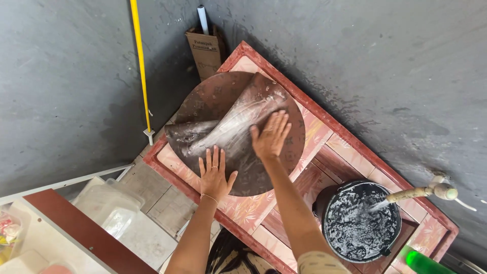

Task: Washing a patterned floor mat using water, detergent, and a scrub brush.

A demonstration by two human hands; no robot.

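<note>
**Two flat hands on a wet brown mat**

From the head camera, a round brown mat (pixel 223 96) lay at frame centre on a pink tiled platform (pixel 324 137), one edge folded over. The left hand (pixel 214 175) pressed flat on it, fingers spread wide, gripping nothing; the right hand (pixel 271 134) likewise. At lower right, a tap (pixel 431 190) poured into a black bucket (pixel 361 220).

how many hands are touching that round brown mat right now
2. The left hand lies flat on the near part of the round brown mat; the right hand presses on its folded-over flap, nearer the middle. No other hands show.
</note>
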